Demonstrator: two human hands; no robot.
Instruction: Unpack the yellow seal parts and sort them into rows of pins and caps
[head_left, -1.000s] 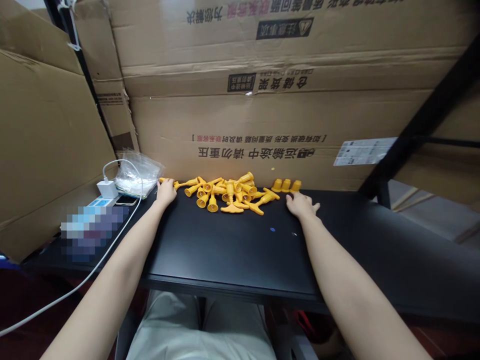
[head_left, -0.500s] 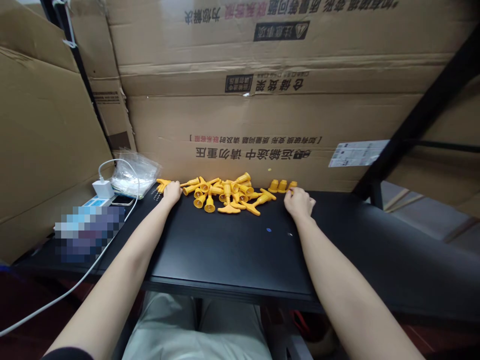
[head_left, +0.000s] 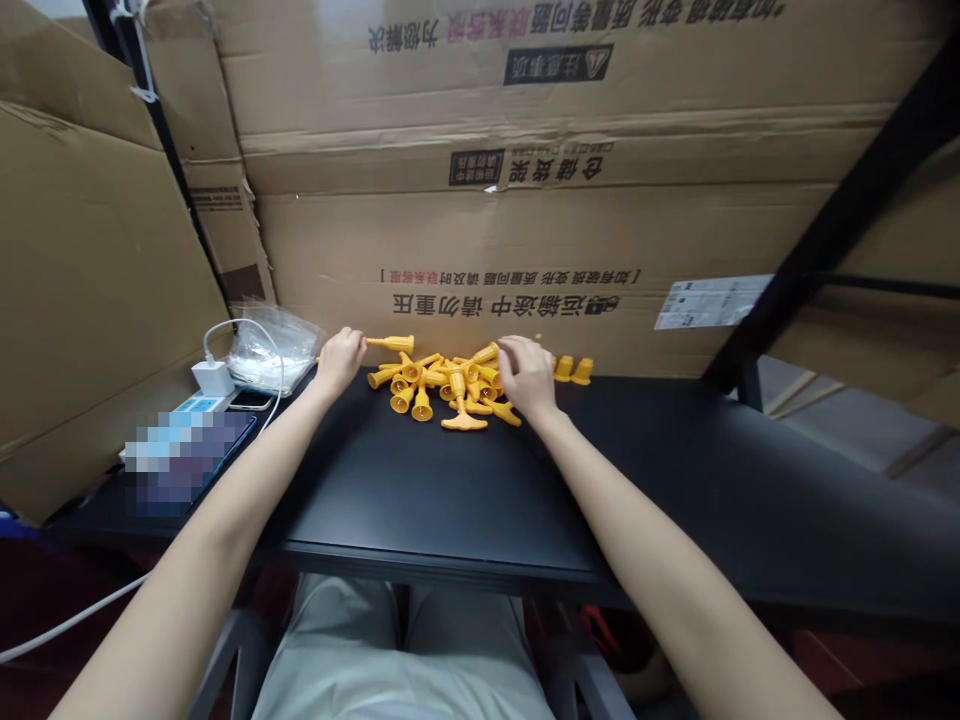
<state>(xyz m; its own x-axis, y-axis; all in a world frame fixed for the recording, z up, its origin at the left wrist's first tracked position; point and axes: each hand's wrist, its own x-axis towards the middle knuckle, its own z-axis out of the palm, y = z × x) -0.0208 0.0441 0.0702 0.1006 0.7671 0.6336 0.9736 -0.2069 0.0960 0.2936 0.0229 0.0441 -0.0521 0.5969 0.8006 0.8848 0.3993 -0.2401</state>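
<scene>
My left hand (head_left: 342, 362) is closed around the handle end of a yellow corkscrew, whose bell-shaped end (head_left: 399, 343) points right, above the left part of the pile. Yellow corkscrews (head_left: 422, 403) with T-shaped handles and bell-shaped ends lie heaped on the black table. My right hand (head_left: 529, 378) is over the pile's right edge, fingers bent and apart, close to a yellow bell end (head_left: 485, 353). It hides the pieces beneath it, and I see nothing held in it. Yellow bell-shaped pieces (head_left: 583, 371) stand in a row just right of that hand.
A cardboard sheet (head_left: 450, 230) stands behind the black table (head_left: 420, 500). At left are clear plastic bags (head_left: 271, 345), a white charger (head_left: 213, 378) with its cable, a power strip (head_left: 199, 403) and a phone (head_left: 250, 401). A black metal post (head_left: 810, 240) rises at right.
My left hand has risen slightly, lifting the corkscrew above the pile. My right hand has left the standing bell pieces and moved left to the pile's right edge.
</scene>
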